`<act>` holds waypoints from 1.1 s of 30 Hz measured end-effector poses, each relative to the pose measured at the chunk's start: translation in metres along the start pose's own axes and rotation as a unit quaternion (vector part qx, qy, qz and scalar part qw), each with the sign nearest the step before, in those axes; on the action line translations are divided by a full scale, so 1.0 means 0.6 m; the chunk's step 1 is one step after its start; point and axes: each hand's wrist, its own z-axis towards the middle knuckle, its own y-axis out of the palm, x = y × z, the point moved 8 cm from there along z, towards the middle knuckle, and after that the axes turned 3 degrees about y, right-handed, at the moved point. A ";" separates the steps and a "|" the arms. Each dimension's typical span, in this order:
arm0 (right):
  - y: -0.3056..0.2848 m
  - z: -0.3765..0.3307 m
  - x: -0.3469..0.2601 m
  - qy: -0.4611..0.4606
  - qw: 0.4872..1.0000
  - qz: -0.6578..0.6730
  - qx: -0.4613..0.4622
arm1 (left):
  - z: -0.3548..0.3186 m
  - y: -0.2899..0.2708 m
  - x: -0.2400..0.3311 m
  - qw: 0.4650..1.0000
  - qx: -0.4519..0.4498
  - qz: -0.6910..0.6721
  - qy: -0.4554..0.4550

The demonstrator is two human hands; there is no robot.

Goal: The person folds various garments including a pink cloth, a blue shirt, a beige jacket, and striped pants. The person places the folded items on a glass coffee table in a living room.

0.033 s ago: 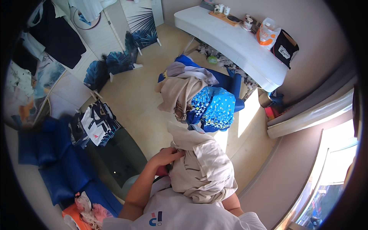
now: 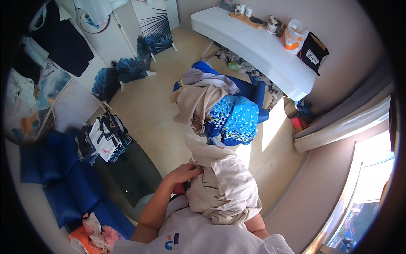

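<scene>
A bulky beige garment [image 2: 224,190] is bunched up in front of my chest, full of folds, with one part reaching forward toward the pile. Its kind cannot be made out. My left hand [image 2: 185,173] is at its left edge, closed with the fingers pressed into the fabric. Something dark red [image 2: 179,188] shows just below that hand. The cloth covers my right hand entirely; only my right forearm [image 2: 257,226] comes out at the lower right. Just beyond lies a heap of clothes, with a tan knit piece [image 2: 198,103] and a bright blue patterned cloth [image 2: 239,120] on top.
The heap rests on a blue seat [image 2: 260,99]. To the left, folded dark and white clothes [image 2: 103,137] lie on a dark glass table [image 2: 131,169] beside a blue sofa [image 2: 80,186]. A white desk [image 2: 253,46] stands at the back, and curtains [image 2: 342,122] hang on the right.
</scene>
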 end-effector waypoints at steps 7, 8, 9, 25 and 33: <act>-0.044 -0.015 -0.031 -0.063 0.996 -0.050 0.047 | 0.006 -0.067 -0.118 0.971 0.200 -0.129 0.017; -0.054 -0.011 -0.040 -0.081 0.992 -0.075 0.059 | -0.025 -0.123 -0.169 0.921 0.299 -0.249 0.016; -0.069 -0.005 -0.048 -0.096 0.986 -0.108 0.080 | -0.079 -0.175 -0.160 0.835 0.405 -0.366 0.067; -0.125 0.003 -0.039 -0.083 0.950 0.235 0.189 | -0.171 -0.180 -0.020 0.802 0.446 -0.316 0.242; -0.061 0.011 -0.042 -0.156 0.881 0.447 0.004 | -0.122 -0.062 0.046 0.921 0.168 -0.266 0.230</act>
